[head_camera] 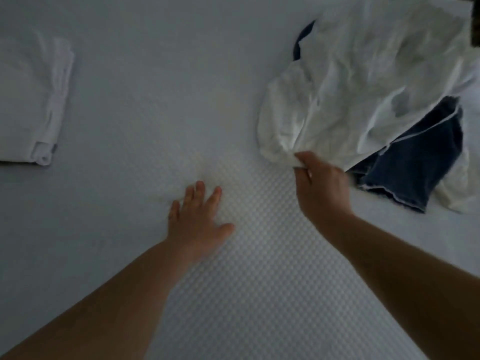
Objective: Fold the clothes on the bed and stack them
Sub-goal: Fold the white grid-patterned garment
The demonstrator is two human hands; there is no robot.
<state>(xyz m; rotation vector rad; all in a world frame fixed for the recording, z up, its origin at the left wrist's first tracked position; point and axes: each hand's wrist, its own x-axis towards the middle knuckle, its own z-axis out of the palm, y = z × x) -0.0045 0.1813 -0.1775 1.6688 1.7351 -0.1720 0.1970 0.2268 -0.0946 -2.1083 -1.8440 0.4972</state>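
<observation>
Head view — right hand (320, 185) pinches white garment (363, 81).

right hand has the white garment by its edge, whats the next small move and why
Probably draw the white garment off the dark denim piece onto the bare bed ahead. The right hand already pinches its edge, the left hand is open and flat there, and a folded white garment lies at far left.
</observation>
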